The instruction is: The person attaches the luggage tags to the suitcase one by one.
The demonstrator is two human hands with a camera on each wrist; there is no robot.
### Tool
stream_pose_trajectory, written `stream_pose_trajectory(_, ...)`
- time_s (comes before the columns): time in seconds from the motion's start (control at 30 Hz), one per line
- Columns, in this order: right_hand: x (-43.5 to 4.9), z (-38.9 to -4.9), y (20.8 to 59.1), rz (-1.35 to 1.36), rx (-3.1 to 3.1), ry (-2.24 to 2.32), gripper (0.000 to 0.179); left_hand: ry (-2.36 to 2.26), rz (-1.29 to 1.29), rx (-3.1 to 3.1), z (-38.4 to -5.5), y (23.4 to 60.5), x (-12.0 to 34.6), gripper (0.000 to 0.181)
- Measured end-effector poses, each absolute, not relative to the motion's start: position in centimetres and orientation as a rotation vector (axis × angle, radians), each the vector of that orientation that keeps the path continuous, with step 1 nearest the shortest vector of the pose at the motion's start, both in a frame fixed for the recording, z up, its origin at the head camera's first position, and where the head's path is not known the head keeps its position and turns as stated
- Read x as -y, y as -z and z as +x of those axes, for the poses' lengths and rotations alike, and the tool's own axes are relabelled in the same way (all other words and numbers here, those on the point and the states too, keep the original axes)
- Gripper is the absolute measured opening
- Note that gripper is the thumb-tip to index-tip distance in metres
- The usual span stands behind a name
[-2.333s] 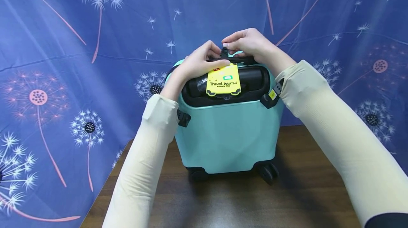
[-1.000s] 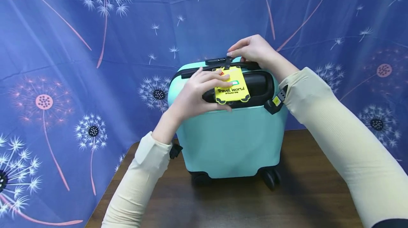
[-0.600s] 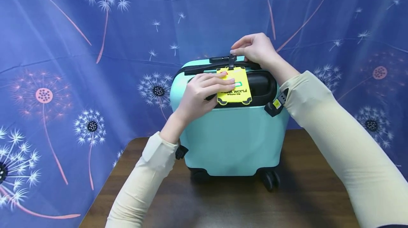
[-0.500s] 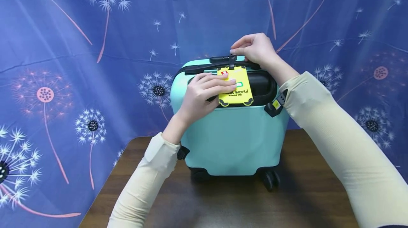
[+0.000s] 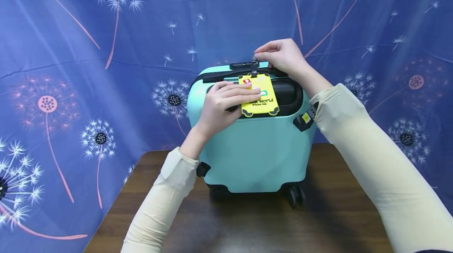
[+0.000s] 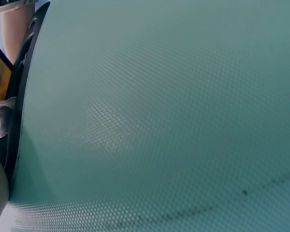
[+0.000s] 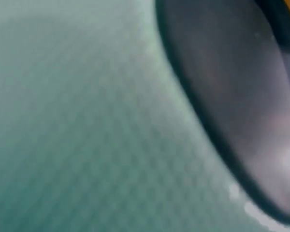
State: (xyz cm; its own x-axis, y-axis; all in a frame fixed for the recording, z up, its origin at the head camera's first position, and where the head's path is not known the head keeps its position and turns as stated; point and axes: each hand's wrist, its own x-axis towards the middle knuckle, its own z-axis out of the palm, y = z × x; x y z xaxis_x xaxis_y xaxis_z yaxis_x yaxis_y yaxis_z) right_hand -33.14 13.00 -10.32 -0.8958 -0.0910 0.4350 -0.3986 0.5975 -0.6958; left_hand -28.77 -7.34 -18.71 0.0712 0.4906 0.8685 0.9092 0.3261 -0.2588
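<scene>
A turquoise suitcase point(image 5: 258, 150) stands upright in the middle of the head view. A yellow luggage tag point(image 5: 267, 101) hangs by its black strap point(image 5: 254, 68) from the handle on top. My left hand point(image 5: 223, 105) holds the tag from its left side, fingers lying across the front; the thumb is hidden. Above the handle, my right hand point(image 5: 283, 58) pinches the strap's upper end between thumb and fingertips. The left wrist view is mostly filled by the suitcase's textured shell point(image 6: 154, 106). In the right wrist view, the shell point(image 7: 87, 135) and black recess point(image 7: 232, 87) are blurred.
The suitcase stands on its black wheels point(image 5: 294, 195) on a brown wooden table point(image 5: 198, 225). Close behind hangs a blue curtain point(image 5: 134, 48) with dandelion prints. A dark lock panel point(image 5: 244, 65) sits on the suitcase top.
My left hand has moved from the handle down to the luggage tag's left side. My right hand stays at the strap, whose end now shows above the handle.
</scene>
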Motion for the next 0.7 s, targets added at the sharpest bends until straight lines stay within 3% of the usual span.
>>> stream_pose_trajectory(0.37, -15.9, -29.5, 12.8, 0.526, 1.992, -0.999, 0.021, 0.552, -1.279, 1.602, -28.8, 18.8, 7.5, 0.034)
stream_pose_trajectory(0.57, -17.5, -26.8, 18.8, 0.480, 1.839, -1.140, 0.019, 0.544, -1.231, 1.629, -28.7, 18.9, 7.9, 0.039)
stream_pose_trajectory(0.7, -18.5, -25.5, 23.1, 0.453, 1.785, -1.187, 0.028, 0.509, -1.132, 1.647, -28.5, 19.8, 8.1, 0.040)
